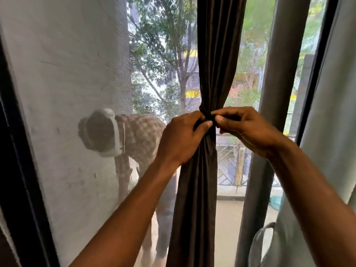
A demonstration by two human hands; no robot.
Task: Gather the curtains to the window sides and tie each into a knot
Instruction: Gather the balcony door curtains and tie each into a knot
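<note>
Both hands pinch the dark curtain (194,199) at its gathered waist, mid-window: left hand (181,137) and right hand (248,130), fingers curled, thumbs nearly touching. Fingers hide the cinch; whether it is knotted cannot be told. Curtain top and hem are cut off.

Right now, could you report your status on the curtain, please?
Left hand, right hand pinch the cinch. Dark curtain gathered, mid-window. Grey curtain hangs right, apart.

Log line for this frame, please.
stage: tying knot | left hand: pinches dark curtain at the cinch | right hand: pinches same spot | grey curtain: at right
</note>
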